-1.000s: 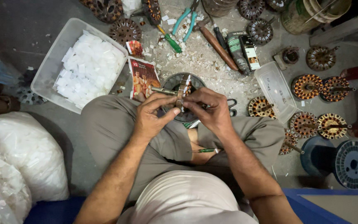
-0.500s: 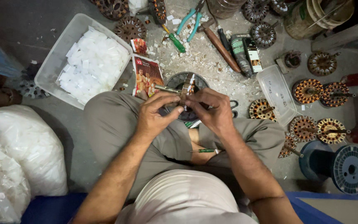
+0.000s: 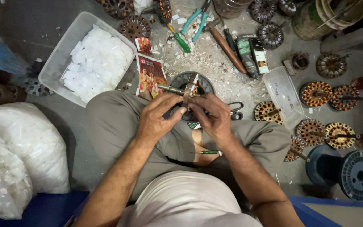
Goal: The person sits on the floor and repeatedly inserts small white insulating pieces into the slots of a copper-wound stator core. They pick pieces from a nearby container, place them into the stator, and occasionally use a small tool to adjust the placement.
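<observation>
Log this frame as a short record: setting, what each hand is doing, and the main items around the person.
setting: person seated cross-legged on a concrete floor, seen from above
left hand: left hand grips the wound motor stator at its near edge
right hand: right hand pinches the same stator from the other side
left of person: clear plastic tub of white paper slips, white sacks
ahead: teal-handled pliers, wooden-handled tool
right: more copper-wound stators, wire spool
lap: small green screwdriver
</observation>
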